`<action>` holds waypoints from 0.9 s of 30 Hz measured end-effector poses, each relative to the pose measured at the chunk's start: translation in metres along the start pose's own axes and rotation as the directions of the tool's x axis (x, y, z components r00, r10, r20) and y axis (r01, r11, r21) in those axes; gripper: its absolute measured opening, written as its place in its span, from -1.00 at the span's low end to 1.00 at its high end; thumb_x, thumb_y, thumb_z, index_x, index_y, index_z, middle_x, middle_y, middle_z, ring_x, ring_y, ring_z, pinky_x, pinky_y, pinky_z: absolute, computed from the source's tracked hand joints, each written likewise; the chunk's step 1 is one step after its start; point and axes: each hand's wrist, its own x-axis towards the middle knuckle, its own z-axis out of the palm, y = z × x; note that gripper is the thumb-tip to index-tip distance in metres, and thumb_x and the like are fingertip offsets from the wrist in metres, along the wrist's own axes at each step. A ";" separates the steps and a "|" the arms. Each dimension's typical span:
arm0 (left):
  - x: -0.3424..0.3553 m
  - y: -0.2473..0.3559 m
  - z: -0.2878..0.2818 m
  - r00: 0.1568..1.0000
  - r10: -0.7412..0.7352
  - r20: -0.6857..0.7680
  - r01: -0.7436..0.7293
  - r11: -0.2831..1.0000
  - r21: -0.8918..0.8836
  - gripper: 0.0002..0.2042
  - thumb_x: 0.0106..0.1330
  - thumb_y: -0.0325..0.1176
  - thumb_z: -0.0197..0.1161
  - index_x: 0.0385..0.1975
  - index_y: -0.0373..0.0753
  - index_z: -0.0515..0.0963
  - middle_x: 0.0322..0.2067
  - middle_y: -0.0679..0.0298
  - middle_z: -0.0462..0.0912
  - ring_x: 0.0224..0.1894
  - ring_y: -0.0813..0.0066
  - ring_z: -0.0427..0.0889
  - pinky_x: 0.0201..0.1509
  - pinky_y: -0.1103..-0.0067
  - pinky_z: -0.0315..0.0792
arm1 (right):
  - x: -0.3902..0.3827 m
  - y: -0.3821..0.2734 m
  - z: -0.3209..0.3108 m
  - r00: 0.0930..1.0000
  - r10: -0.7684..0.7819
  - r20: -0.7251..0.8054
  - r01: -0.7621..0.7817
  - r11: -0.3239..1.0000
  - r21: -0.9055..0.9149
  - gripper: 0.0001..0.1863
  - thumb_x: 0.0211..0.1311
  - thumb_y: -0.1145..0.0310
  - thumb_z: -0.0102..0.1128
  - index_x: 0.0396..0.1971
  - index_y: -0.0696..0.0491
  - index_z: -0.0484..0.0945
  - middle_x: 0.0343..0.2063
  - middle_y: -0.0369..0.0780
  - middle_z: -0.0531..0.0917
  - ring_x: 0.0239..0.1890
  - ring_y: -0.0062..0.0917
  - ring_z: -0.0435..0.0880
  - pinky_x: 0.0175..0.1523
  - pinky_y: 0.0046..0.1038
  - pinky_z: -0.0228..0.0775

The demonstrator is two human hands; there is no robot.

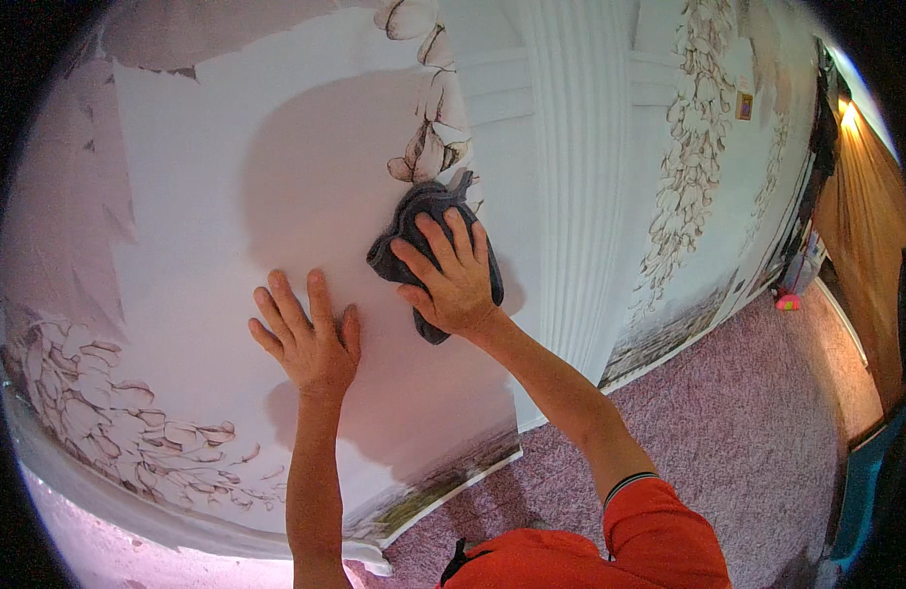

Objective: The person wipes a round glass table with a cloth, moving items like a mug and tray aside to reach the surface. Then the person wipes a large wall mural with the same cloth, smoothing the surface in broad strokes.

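Note:
My left hand [305, 344] lies on a pale printed wall covering [188, 196], its fingers spread. Higher and to the right, my right hand [451, 280] presses a dark grey folded cloth [409, 211] against the covering, fingers stretched over it. The cloth sits beside a seam where brown line-drawn petals [418, 152] run down next to a panel of white fluted columns [571, 147]. Petal drawings also fill the lower left, and a strip of landscape print runs along the bottom edge.
Speckled pink carpet [688, 422] lies below and right of the covering. At the far right are a brown drape [860, 216] with a light behind it, a small pink-green object [789, 301] on the floor and a teal item [865, 501]. My red-sleeved body fills the lower edge.

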 end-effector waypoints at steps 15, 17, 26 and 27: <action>0.001 0.001 0.000 1.000 -0.004 -0.006 0.004 0.999 0.038 -0.35 0.55 0.07 0.08 0.55 -0.07 0.25 0.58 -0.15 0.03 0.61 -0.28 -0.02 0.54 -0.22 -0.23 | 0.008 -0.001 0.002 0.999 0.047 0.002 -0.047 0.996 0.073 -0.42 0.35 0.05 0.27 0.35 -0.17 0.51 0.46 -0.14 0.34 0.50 -0.01 0.21 0.45 0.24 0.04; -0.001 0.004 -0.001 1.000 0.000 -0.003 0.000 1.000 0.031 -0.36 0.54 0.04 0.08 0.55 -0.07 0.25 0.58 -0.15 0.05 0.60 -0.30 -0.01 0.54 -0.22 -0.24 | 0.035 -0.001 -0.006 0.999 0.047 -0.011 -0.046 0.997 0.069 -0.43 0.36 0.07 0.26 0.35 -0.16 0.51 0.46 -0.13 0.35 0.50 0.00 0.22 0.45 0.23 0.04; -0.046 0.023 0.011 0.997 -0.054 0.059 0.058 0.996 -0.066 -0.41 0.54 0.01 0.10 0.49 -0.07 0.34 0.56 -0.17 0.10 0.58 -0.32 0.02 0.54 -0.24 -0.29 | 0.012 0.002 -0.003 1.000 0.011 -0.016 -0.011 1.000 -0.020 -0.46 0.34 0.14 0.25 0.29 -0.03 0.55 0.39 -0.06 0.43 0.42 0.09 0.31 0.38 0.21 0.13; -0.052 0.027 0.013 0.997 -0.055 0.061 0.060 0.995 -0.076 -0.42 0.54 0.01 0.10 0.48 -0.07 0.35 0.56 -0.17 0.10 0.58 -0.32 0.02 0.53 -0.24 -0.30 | -0.004 0.000 0.001 0.999 0.034 -0.002 -0.034 0.999 -0.017 -0.47 0.35 0.13 0.23 0.28 -0.02 0.55 0.39 -0.05 0.43 0.42 0.09 0.32 0.38 0.21 0.13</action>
